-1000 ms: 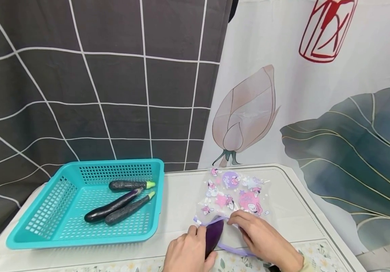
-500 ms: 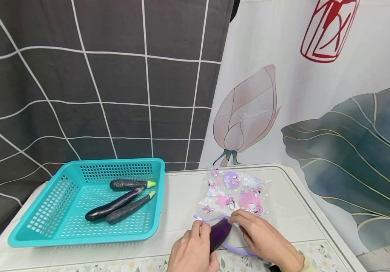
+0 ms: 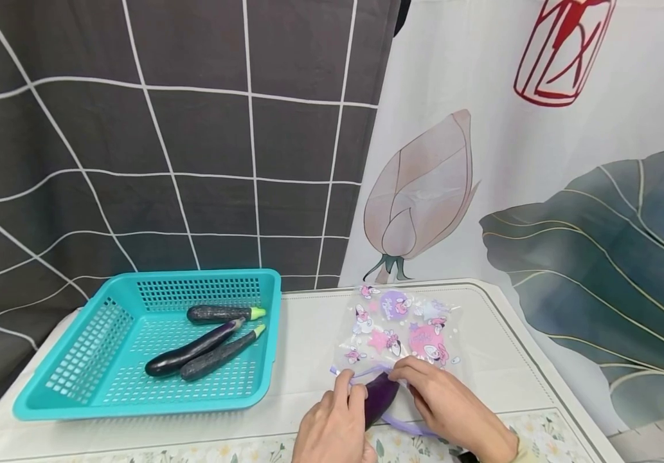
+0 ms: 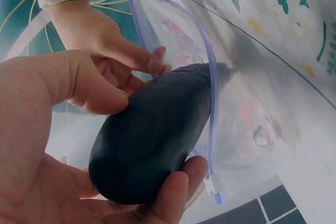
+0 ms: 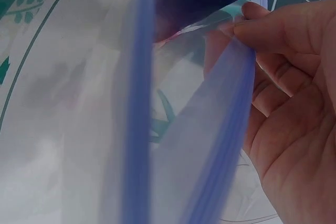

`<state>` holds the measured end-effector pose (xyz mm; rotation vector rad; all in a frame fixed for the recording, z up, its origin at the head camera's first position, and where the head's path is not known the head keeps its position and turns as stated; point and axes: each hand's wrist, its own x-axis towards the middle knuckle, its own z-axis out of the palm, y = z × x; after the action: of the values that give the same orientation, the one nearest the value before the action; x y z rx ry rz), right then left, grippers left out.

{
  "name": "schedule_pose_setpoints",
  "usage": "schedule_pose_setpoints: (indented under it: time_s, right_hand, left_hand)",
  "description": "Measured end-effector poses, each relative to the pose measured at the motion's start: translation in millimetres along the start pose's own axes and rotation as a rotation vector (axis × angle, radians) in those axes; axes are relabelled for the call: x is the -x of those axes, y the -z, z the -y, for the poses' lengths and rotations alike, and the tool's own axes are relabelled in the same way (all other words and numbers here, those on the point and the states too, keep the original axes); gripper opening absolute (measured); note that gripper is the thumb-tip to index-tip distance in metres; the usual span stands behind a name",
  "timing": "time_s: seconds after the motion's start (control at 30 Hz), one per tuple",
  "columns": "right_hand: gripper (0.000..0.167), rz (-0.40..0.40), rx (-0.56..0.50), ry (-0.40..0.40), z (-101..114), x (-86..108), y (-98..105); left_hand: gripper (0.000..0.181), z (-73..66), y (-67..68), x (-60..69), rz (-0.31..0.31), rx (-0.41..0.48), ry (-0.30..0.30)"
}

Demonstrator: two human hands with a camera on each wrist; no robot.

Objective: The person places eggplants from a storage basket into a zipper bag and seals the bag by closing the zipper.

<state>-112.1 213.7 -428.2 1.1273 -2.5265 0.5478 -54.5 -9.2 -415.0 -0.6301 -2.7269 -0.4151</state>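
Note:
My left hand (image 3: 334, 421) grips a dark purple eggplant (image 3: 379, 397) around its thick end; in the left wrist view the thumb lies along one side of the eggplant (image 4: 149, 135) and the fingers curl under it. Its narrow end is inside the mouth of a clear zip bag (image 3: 392, 328) printed with pink and purple cartoon figures. My right hand (image 3: 447, 402) pinches the bag's purple zip edge (image 5: 231, 98) between thumb and fingers, and the mouth gapes there. A white slider (image 4: 211, 184) sits near one end of the zip. The bag's body lies flat on the table.
To the left stands a turquoise plastic basket (image 3: 135, 411) with a glossy eggplant (image 3: 193, 350) and two darker, green-tipped vegetables (image 3: 218, 314) in it. A dark grid-patterned cloth (image 3: 204, 141) and a white printed curtain (image 3: 424, 58) hang behind the white table (image 3: 308, 334).
My left hand has moved right and slightly up, tilting the eggplant and bringing its narrow end further into the bag's mouth. The right hand has stayed on the bag's edge.

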Motion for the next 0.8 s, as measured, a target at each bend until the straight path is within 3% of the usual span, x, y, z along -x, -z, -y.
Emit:
schedule_pose_setpoints:
  time_s: [0.2, 0.5, 0.8]
  right_hand:
    - [0.036, 0.003, 0.002, -0.003, 0, 0.2, 0]
    - [0.035, -0.008, 0.032, -0.006, 2, -0.3, 0]
    - [0.035, -0.02, 0.046, 0.006, 3, -0.2, 1]
  left_hand:
    - [0.05, -2.1, -4.7, -1.4, -0.048, 0.011, -0.021]
    - [0.049, -3.5, -11.3, -1.7, -0.121, -0.049, -0.047]
    - [0.048, -4.5, -13.7, -5.6, -0.107, -0.045, -0.047]
